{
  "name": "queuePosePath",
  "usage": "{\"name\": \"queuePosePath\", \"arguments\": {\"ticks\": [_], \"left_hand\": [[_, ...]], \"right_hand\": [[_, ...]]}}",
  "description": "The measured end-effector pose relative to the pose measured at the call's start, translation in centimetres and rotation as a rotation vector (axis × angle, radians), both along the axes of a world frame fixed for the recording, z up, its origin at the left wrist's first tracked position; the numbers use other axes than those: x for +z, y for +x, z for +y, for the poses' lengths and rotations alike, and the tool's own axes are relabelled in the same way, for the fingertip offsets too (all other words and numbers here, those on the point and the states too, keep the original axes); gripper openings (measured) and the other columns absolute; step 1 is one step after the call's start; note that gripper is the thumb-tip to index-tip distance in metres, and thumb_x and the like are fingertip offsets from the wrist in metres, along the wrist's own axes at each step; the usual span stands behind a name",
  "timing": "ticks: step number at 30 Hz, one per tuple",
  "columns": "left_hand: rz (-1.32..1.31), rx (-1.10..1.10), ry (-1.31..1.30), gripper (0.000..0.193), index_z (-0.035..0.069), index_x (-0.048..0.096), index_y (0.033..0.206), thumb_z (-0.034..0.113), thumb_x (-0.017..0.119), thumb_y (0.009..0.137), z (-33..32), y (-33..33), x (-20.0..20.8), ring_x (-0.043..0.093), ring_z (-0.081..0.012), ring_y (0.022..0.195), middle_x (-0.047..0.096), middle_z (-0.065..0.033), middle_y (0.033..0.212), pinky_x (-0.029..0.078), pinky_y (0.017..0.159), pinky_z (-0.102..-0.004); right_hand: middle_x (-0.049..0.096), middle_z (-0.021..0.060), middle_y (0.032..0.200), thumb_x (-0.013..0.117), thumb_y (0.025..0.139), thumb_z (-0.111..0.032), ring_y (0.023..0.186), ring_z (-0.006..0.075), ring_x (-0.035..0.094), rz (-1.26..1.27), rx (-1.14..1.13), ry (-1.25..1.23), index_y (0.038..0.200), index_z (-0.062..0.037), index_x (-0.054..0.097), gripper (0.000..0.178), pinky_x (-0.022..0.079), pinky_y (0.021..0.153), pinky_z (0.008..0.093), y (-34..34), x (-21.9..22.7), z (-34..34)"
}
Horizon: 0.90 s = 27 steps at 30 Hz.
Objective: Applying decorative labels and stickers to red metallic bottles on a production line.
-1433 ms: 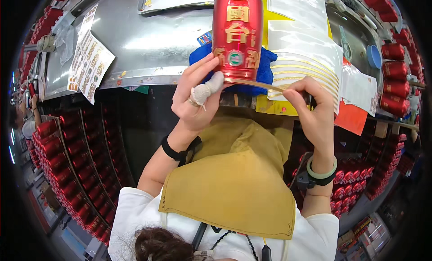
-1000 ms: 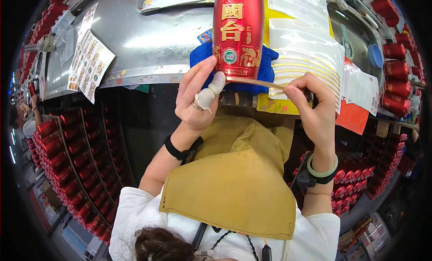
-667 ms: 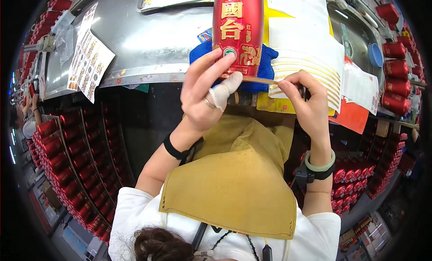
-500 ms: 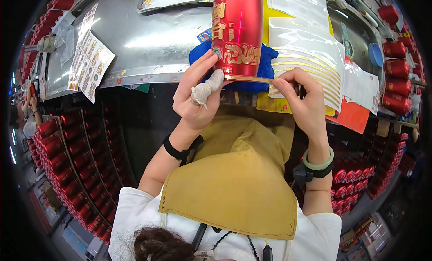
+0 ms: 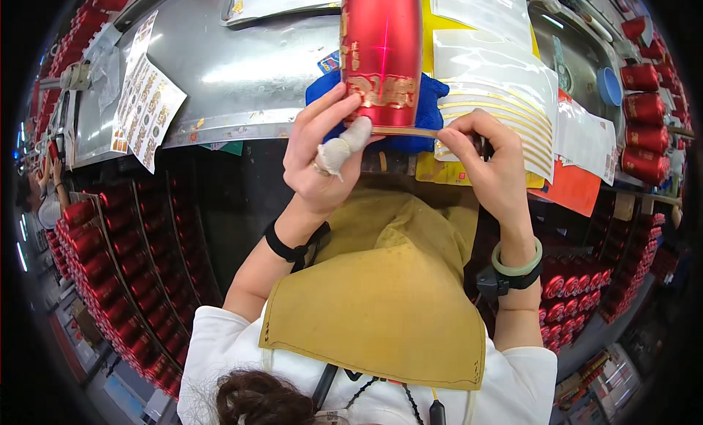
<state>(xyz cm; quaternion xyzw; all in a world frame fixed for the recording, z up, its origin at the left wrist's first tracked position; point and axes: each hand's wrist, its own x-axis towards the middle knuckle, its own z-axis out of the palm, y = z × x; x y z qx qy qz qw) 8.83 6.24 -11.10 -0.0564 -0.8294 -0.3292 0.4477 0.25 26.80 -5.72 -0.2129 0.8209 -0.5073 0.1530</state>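
A shiny red metal bottle (image 5: 384, 51) with a gold ornament band stands or rests on a blue cloth (image 5: 432, 103) at the bench's near edge. My left hand (image 5: 322, 150) grips its lower left side, fingers against the wall. A white knitted cover sits on the left thumb, close to the base. Along the bottom rim runs a thin gold strip (image 5: 410, 131). Its right end is pinched between thumb and forefinger of my right hand (image 5: 489, 150). How much of the strip is stuck to the bottle I cannot tell.
Clear sheets with curved gold strips (image 5: 505, 117) lie on a yellow board to the right. A printed decal sheet (image 5: 150, 103) hangs over the bench's left edge. A blue bowl (image 5: 609, 87) is at far right. Racks of red bottles (image 5: 124, 264) stand on both sides.
The bottle has turned, its gold lettering and ornament shifting left, with the large characters now mostly out of sight. My right hand has moved slightly left with the strip's end.
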Motion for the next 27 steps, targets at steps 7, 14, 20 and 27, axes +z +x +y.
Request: {"name": "queuePosePath", "arguments": {"ticks": [7, 14, 20, 27], "left_hand": [[0.034, 0.138, -0.078, 0.023, 0.005, 0.077, 0.1, -0.003, 0.081, 0.078, -0.1, 0.5, -0.4, 0.064, -0.0335, 0.115, 0.066, -0.0146, 0.126, 0.056, 0.094, -0.0384], [0.015, -0.042, -0.128, 0.032, 0.005, 0.076, 0.105, -0.009, 0.081, 0.076, -0.8, -0.3, 0.4, 0.066, -0.0348, 0.114, 0.064, -0.0196, 0.125, 0.057, 0.095, -0.0378], [-0.051, 0.06, 0.292, 0.024, 0.006, 0.077, 0.099, -0.005, 0.082, 0.078, 0.3, 0.4, -0.7, 0.068, -0.0334, 0.11, 0.071, -0.0121, 0.117, 0.059, 0.089, -0.0374], [-0.05, 0.003, -0.114, 0.024, 0.008, 0.078, 0.104, 0.001, 0.079, 0.081, 0.6, 0.0, 1.2, 0.062, -0.0322, 0.116, 0.069, -0.0111, 0.12, 0.056, 0.093, -0.0392]], "right_hand": [[0.06, 0.0016, 0.07, 0.077, 0.09, -0.015, 0.06, 0.0074, 0.052, -0.025, 0.003, -0.012, 0.087, 0.0013, 0.069, 0.018, 0.037, 0.055, 0.0252, -0.1, 0.4, -0.5], [0.06, 0.0025, 0.07, 0.077, 0.089, -0.015, 0.062, 0.0093, 0.052, -0.029, -0.01, 0.001, 0.086, 0.002, 0.069, 0.019, 0.039, 0.057, 0.0265, -0.2, 0.1, -0.8], [0.059, 0.0035, 0.07, 0.077, 0.088, -0.015, 0.063, 0.0103, 0.05, -0.013, 0.01, -0.017, 0.086, 0.0023, 0.07, 0.019, 0.04, 0.059, 0.0273, 0.0, 0.3, -1.3], [0.06, 0.0044, 0.07, 0.078, 0.088, -0.014, 0.064, 0.011, 0.051, -0.046, -0.013, -0.03, 0.086, 0.0025, 0.07, 0.019, 0.042, 0.06, 0.0276, 0.0, 0.0, -1.4]]}}
